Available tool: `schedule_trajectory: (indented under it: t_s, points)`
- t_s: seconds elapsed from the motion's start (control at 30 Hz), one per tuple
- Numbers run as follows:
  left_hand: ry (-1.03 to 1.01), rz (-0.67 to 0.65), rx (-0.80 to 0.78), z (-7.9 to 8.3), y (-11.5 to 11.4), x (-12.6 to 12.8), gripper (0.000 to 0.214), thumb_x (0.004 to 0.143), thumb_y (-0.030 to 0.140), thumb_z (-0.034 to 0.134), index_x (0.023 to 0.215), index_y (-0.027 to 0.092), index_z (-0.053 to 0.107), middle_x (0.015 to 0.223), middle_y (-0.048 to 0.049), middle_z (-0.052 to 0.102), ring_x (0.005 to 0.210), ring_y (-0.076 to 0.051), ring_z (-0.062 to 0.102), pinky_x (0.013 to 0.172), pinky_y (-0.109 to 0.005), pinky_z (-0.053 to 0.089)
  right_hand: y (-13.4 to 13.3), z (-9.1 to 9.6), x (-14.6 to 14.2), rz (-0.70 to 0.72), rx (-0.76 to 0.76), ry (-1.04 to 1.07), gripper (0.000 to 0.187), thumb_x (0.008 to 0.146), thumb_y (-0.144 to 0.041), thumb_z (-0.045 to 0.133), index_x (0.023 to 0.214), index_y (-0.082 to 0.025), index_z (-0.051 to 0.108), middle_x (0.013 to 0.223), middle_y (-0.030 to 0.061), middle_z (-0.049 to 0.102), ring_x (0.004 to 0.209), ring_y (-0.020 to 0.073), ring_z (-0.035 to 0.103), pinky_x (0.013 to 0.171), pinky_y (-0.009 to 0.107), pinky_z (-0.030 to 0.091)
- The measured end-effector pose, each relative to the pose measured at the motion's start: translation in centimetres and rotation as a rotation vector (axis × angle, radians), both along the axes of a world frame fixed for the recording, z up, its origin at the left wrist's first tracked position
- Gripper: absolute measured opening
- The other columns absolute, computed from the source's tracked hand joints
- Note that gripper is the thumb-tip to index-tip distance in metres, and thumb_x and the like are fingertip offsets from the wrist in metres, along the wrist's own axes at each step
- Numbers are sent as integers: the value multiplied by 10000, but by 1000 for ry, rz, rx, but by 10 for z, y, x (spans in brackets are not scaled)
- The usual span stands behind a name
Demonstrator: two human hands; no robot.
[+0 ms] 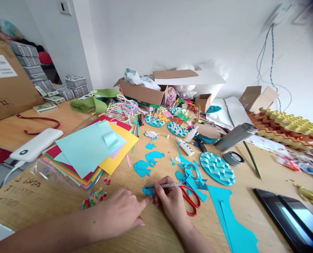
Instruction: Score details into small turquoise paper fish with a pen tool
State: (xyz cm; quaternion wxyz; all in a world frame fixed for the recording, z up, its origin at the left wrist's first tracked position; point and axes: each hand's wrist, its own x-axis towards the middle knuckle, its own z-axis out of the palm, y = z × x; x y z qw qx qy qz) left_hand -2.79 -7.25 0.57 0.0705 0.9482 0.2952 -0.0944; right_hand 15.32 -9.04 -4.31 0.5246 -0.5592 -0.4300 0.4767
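Note:
My right hand (170, 202) grips a slim pen (169, 185), its tip resting on a small blue paper piece (148, 190) on the wooden table (251, 207). My left hand (122, 212) lies beside it, forefinger stretched out and pressing the edge of that piece. Red-handled scissors (191, 202) lie just right of my right hand. Blue paper fish cut-outs (143, 168) sit a little further away, with blue scraps (191, 174) to the right.
A stack of coloured paper sheets (93, 151) lies at left, a white power bank (36, 144) beyond it. A blue wavy paper disc (217, 168), glue bottle (185, 146), tape roll (233, 158), grey flask (235, 137), tablets (290, 214) and cardboard boxes (143, 92) crowd the far side.

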Motion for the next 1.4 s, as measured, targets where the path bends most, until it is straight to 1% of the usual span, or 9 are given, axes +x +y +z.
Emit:
schedule_trajectory:
  t_s: [0.13, 0.33, 0.47, 0.57, 0.67, 0.8, 1.03, 1.2, 1.4]
  points:
    - [15, -3, -13, 3, 1, 1, 457, 880, 444, 697, 1274, 236, 596, 792, -73, 714, 740, -296, 695, 651, -333, 480, -1, -1, 0, 25, -15, 20, 423, 801, -569, 733, 721, -213, 519, 496, -45, 586, 355, 109, 518, 363, 199, 387]
    - [62, -9, -29, 4, 0, 4, 439, 889, 447, 684, 1247, 210, 590, 807, -87, 716, 757, -312, 696, 659, -368, 511, -3, -1, -2, 53, -21, 21, 408, 809, -558, 734, 720, -208, 543, 503, -22, 616, 361, 118, 533, 367, 208, 398]
    - [47, -8, -11, 0, -1, 4, 444, 889, 466, 676, 1242, 212, 587, 789, -75, 708, 737, -294, 693, 656, -351, 502, -6, -2, -2, -3, 16, 35, 373, 835, -511, 729, 709, -217, 537, 489, -25, 605, 354, 121, 525, 369, 214, 391]
    - [34, 5, -3, -1, -1, 5, 532, 876, 503, 678, 1311, 215, 572, 767, -78, 702, 718, -296, 691, 642, -344, 494, -6, -2, 0, -78, 59, 19, 355, 842, -493, 721, 708, -222, 536, 500, -35, 585, 362, 122, 515, 372, 218, 384]
    - [61, 1, -47, 0, -3, 7, 613, 884, 512, 667, 1394, 203, 525, 799, -98, 714, 739, -312, 696, 647, -366, 508, -5, 1, 2, -124, 99, -24, 338, 840, -483, 719, 707, -222, 550, 518, -34, 576, 391, 133, 520, 394, 230, 401]
    - [91, 5, -58, 0, -5, 8, 667, 897, 527, 646, 1446, 192, 471, 841, -112, 720, 779, -316, 698, 684, -391, 523, -3, 3, 3, -122, 116, -66, 322, 848, -469, 707, 708, -221, 556, 529, -22, 586, 434, 150, 542, 423, 238, 417]
    - [66, 13, 4, -8, -7, 8, 670, 883, 551, 649, 1425, 191, 492, 786, -113, 709, 739, -321, 691, 671, -406, 534, -3, 1, 5, -118, 124, -151, 308, 845, -460, 711, 716, -211, 585, 565, -3, 606, 481, 173, 582, 456, 253, 438]
    - [55, 21, 2, -4, -6, 11, 661, 878, 527, 668, 1422, 194, 496, 781, -115, 708, 732, -330, 691, 653, -418, 542, -2, 2, 5, -96, 122, -153, 304, 853, -461, 712, 730, -208, 597, 584, 7, 618, 497, 179, 592, 466, 259, 451]
    - [89, 41, -53, 3, -4, 14, 631, 884, 524, 661, 1402, 195, 513, 798, -124, 718, 751, -338, 700, 654, -427, 552, -5, 4, 6, -124, 141, -104, 295, 870, -457, 704, 750, -211, 594, 605, 2, 621, 520, 165, 597, 480, 246, 465]
